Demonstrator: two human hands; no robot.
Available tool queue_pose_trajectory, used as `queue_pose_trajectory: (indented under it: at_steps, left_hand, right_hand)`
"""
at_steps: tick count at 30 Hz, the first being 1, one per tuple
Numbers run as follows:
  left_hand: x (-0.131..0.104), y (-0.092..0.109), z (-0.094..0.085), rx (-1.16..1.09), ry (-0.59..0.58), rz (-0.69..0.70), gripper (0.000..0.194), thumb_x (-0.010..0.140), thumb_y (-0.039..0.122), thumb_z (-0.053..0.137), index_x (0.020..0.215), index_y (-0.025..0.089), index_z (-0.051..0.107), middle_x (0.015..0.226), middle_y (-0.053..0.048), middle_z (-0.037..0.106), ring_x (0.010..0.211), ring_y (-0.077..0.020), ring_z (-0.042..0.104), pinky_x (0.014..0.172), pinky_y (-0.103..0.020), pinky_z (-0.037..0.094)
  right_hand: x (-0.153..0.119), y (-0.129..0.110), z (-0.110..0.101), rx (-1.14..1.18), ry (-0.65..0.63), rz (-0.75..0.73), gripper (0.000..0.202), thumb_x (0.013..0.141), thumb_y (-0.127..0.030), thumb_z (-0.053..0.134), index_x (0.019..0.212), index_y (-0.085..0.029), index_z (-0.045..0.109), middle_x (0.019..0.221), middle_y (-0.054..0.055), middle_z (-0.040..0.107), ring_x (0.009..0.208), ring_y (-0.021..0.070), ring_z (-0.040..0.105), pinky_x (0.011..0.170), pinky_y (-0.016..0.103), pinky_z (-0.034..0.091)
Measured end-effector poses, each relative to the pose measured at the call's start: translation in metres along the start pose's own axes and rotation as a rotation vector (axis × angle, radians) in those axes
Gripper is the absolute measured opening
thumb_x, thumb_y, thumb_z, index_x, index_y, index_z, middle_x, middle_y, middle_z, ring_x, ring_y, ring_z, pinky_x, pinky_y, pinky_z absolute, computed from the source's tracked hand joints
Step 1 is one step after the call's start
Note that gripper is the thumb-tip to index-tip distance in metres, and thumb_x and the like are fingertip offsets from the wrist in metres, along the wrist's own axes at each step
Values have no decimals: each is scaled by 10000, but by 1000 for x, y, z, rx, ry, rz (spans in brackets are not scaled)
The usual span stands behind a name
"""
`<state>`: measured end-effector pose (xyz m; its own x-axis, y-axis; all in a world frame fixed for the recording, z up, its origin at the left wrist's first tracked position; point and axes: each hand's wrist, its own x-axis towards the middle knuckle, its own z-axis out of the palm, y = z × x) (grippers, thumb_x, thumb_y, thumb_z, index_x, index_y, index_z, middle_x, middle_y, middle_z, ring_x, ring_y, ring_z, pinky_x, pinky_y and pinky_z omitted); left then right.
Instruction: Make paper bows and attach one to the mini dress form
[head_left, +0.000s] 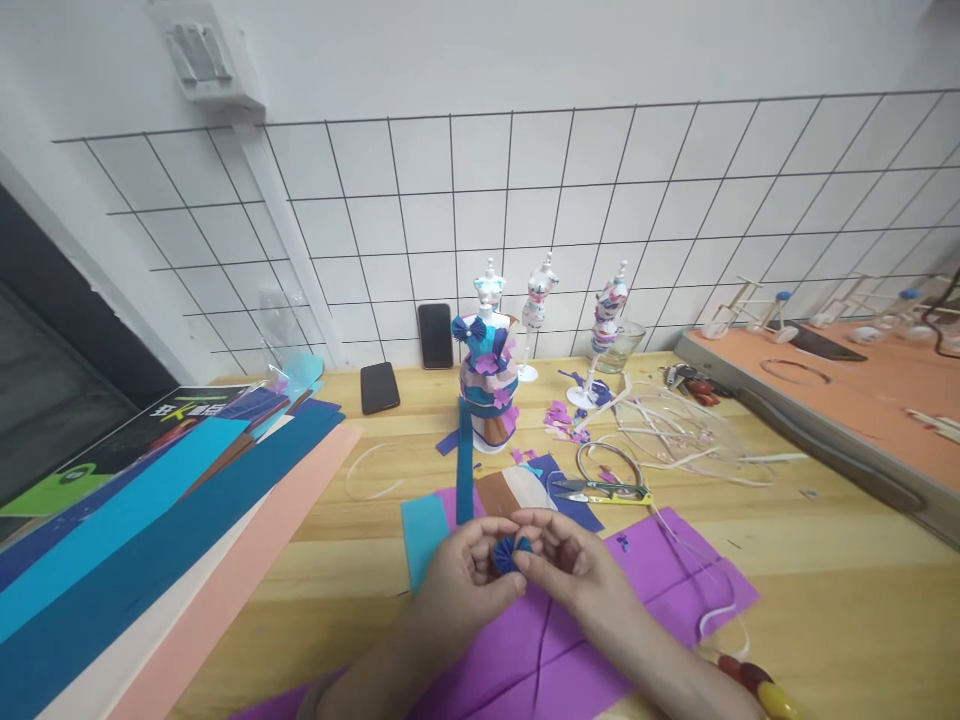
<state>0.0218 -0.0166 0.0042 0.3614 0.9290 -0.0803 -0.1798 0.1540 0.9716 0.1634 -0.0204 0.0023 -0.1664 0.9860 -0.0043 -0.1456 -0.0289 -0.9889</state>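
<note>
A small dark-blue pleated paper bow (505,556) is pinched between both hands, low in the middle of the view. My left hand (469,575) grips its left side with thumb and fingers. My right hand (566,565) holds its right side, fingertips close to those of the left. Beneath the hands lies a large creased purple sheet (675,570). Beyond them stands a mini dress form (487,385) wrapped in coloured paper, with a similar blue bow (469,329) at its shoulder. A dark teal paper strip (465,465) leans down from it.
Yellow-handled scissors (607,491) lie beyond my right hand, near purple scraps and tangled white strips (667,430). Long coloured paper sheets (187,520) fill the left. Two phones (379,388) and two more dress forms (606,320) are at the back. An orange board (847,390) stands right.
</note>
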Motion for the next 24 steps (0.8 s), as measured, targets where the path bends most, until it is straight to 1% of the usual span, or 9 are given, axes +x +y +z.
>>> queue_pose_trajectory:
  at_steps: [4, 7, 11, 13, 16, 18, 21, 24]
  left_hand:
    - [0, 1, 2, -19, 13, 3, 347, 613, 94, 653, 933, 153, 534, 845, -69, 659, 789, -180, 600, 684, -270, 432]
    - [-1, 0, 2, -5, 21, 13, 350, 619, 72, 632, 944, 158, 534, 851, -67, 658, 822, -185, 599, 712, -273, 433]
    - [-2, 0, 6, -3, 28, 15, 376, 623, 58, 621, 970, 170, 526, 918, -77, 647, 879, -188, 585, 764, -280, 426]
    - [-4, -1, 7, 19, 41, 16, 378, 629, 74, 627, 981, 174, 529, 859, -56, 647, 809, -164, 590, 724, -260, 430]
    - [-5, -2, 5, 74, 91, 9, 402, 629, 120, 653, 1005, 170, 522, 662, 9, 601, 626, -113, 555, 606, -224, 416]
    - [-4, -3, 2, 77, 110, 11, 397, 635, 167, 669, 999, 163, 511, 620, 30, 561, 592, -101, 534, 577, -217, 406]
    - [-2, -3, -4, 29, 112, 0, 284, 674, 278, 649, 896, 157, 518, 634, 27, 548, 596, -107, 541, 573, -231, 423]
    - [1, -3, -7, 12, 131, -41, 255, 653, 329, 662, 766, 149, 521, 615, 13, 569, 583, -116, 549, 567, -242, 437]
  right_hand:
    - [0, 1, 1, 21, 4, 11, 368, 651, -345, 694, 955, -189, 556, 724, 0, 554, 657, 132, 525, 609, 257, 433]
    - [0, 2, 1, 35, 1, 15, 395, 656, -365, 689, 976, -185, 543, 734, 7, 555, 666, 140, 529, 619, 266, 434]
    - [1, 2, 1, 47, 13, 18, 402, 652, -377, 693, 971, -184, 543, 731, 14, 567, 681, 150, 541, 643, 280, 437]
    - [2, 1, 0, 58, 36, 23, 410, 641, -386, 699, 965, -186, 546, 746, 19, 575, 700, 157, 550, 652, 281, 440]
    - [4, 0, -2, 72, 77, 27, 442, 621, -405, 709, 967, -185, 544, 755, 27, 580, 713, 168, 557, 647, 283, 442]
    - [5, 0, -2, 76, 97, 23, 467, 609, -413, 716, 974, -181, 539, 742, 25, 577, 701, 167, 556, 640, 282, 441]
    - [5, -1, -2, 84, 108, 15, 477, 603, -412, 720, 976, -178, 536, 737, 19, 573, 688, 158, 552, 641, 276, 439]
    - [5, -1, -2, 88, 108, 9, 463, 608, -395, 721, 971, -171, 539, 741, 19, 572, 690, 150, 548, 653, 271, 436]
